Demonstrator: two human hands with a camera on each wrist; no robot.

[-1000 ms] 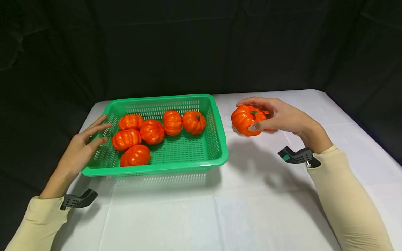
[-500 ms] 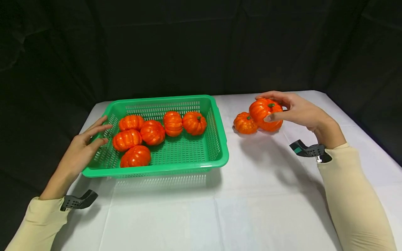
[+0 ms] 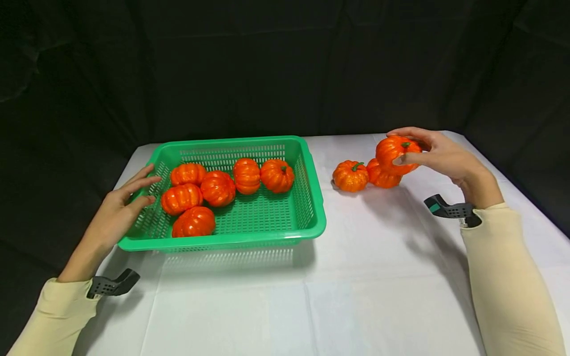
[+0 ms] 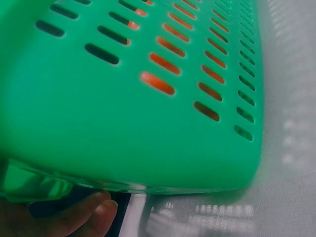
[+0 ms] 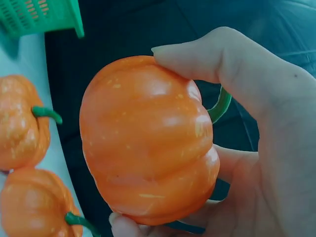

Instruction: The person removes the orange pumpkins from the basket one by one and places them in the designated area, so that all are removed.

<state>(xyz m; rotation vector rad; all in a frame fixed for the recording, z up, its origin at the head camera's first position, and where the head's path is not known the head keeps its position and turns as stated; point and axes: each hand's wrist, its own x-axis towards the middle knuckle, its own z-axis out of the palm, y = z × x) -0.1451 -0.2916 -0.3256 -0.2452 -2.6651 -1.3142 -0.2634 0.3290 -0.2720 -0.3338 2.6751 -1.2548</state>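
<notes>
My right hand [image 3: 450, 155] grips a glossy orange pumpkin [image 5: 148, 138] between thumb and fingers, its green stem toward the palm. Seen from the head, this pumpkin partly covers a second one [image 3: 383, 175] on the white cloth. Left of that sits a third pumpkin [image 3: 351, 176] with a curved green stem. My left hand [image 3: 113, 217] is at the left end of a green plastic basket [image 3: 311, 198], fingers loosely extended over its rim. The left wrist view shows fingertips [image 4: 101, 212] at the basket's edge, with much of the hand out of frame.
Several orange pumpkins [image 3: 218, 189] lie inside the basket, mostly toward its left and back. A white cloth [image 3: 231, 311] covers the table. Black drapes [image 3: 285, 64] hang behind and at the sides.
My right hand has carried its pumpkin to the right, uncovering first the left pumpkin, then part of the second one on the cloth. The left hand and basket stay nearly still.
</notes>
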